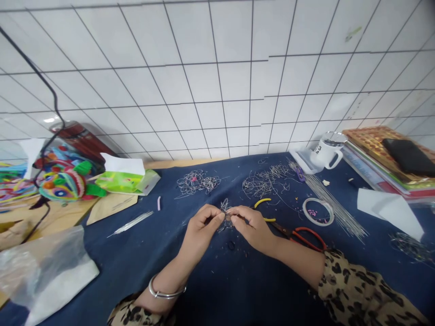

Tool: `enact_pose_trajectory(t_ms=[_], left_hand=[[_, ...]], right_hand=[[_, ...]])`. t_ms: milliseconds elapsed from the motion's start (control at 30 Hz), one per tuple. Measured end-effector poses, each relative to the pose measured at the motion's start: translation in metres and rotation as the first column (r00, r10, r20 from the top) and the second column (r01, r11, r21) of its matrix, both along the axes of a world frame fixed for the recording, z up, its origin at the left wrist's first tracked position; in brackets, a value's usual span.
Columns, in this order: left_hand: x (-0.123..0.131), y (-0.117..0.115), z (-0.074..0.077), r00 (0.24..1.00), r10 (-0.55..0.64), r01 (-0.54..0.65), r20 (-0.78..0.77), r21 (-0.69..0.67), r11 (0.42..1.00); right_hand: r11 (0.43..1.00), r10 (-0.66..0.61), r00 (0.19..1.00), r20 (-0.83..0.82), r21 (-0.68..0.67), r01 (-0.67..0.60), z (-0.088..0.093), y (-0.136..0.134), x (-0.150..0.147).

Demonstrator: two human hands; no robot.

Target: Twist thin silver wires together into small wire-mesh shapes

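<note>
My left hand point(206, 225) and my right hand point(252, 227) meet at the middle of the dark blue cloth. Their thumbs and fingers pinch a small tangled piece of silvery wire point(224, 206), whose loops stick up and out below between the fingertips. My fingers hide most of its shape. Just beneath the hands lies a small dark ring point(231, 245). Right beside my right hand are yellow-handled pliers point(262, 202), partly covered by it. Red-handled scissors or cutters point(308, 236) lie behind my right forearm. Beyond the hands rest two wire heaps, one on the left point(199, 182) and one on the right point(267, 181).
Straight wires point(335, 206) and a white ring-shaped dish point(318, 212) with pink beads lie at right. A white mug point(328, 151) stands behind them, near stacked books point(380, 167) with a phone point(411, 156). At left are thin rods point(132, 223), a plastic bag point(61, 276) and a colourful toy point(64, 185).
</note>
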State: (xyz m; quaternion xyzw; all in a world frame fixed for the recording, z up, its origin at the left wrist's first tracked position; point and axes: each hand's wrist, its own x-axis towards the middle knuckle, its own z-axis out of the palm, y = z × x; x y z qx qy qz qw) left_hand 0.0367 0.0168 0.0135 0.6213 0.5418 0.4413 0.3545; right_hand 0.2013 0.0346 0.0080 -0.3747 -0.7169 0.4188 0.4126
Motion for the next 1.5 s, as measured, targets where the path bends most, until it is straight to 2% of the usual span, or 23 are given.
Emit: enact_pose_trajectory(t_ms=[100, 200, 333, 467, 667, 833, 967, 1133, 1367, 1500], left_hand=[[-0.001, 0.001, -0.001, 1.000, 0.023, -0.023, 0.008, -0.009, 1.000], [-0.001, 0.002, -0.001, 0.999, 0.015, -0.015, -0.046, 0.004, 1.000], [-0.004, 0.005, -0.002, 0.992, 0.005, 0.002, -0.129, 0.049, 0.999], [-0.007, 0.008, -0.004, 0.990, -0.036, 0.045, -0.139, 0.062, 0.997], [-0.011, 0.011, -0.004, 0.979, -0.076, 0.090, -0.187, 0.068, 0.994], [-0.009, 0.007, -0.002, 0.947, -0.023, 0.093, -0.321, 0.204, 0.974], [-0.005, 0.003, -0.003, 0.927, 0.054, 0.071, -0.371, 0.314, 0.947], [-0.003, 0.003, -0.009, 0.901, 0.118, 0.055, -0.417, 0.380, 0.923], [-0.005, 0.001, -0.014, 0.755, 0.256, 0.090, -0.604, 0.482, 0.872], [-0.002, -0.001, -0.014, 0.740, 0.271, 0.071, -0.616, 0.472, 0.879]], right_hand=[[0.988, -0.013, 0.999, -0.033, -0.157, 0.007, -0.001, -0.001, -0.001], [0.973, -0.017, 0.996, -0.087, -0.230, -0.004, -0.003, -0.001, -0.001], [0.950, 0.053, 0.970, -0.238, -0.288, -0.123, -0.006, 0.001, 0.000], [0.914, 0.087, 0.931, -0.354, -0.344, -0.217, -0.009, 0.002, 0.000], [0.889, 0.059, 0.915, -0.399, -0.396, -0.230, -0.012, 0.002, -0.002], [0.897, 0.046, 0.930, -0.365, -0.395, -0.199, -0.016, 0.002, -0.004], [0.925, 0.010, 0.961, -0.277, -0.362, -0.114, -0.020, 0.002, -0.006], [0.965, -0.027, 0.990, -0.140, -0.263, -0.011, -0.020, 0.000, -0.010], [0.988, -0.114, 0.993, 0.034, -0.097, 0.117, -0.016, -0.005, -0.013], [0.990, -0.133, 0.986, 0.096, 0.056, 0.128, -0.017, -0.005, -0.012]])
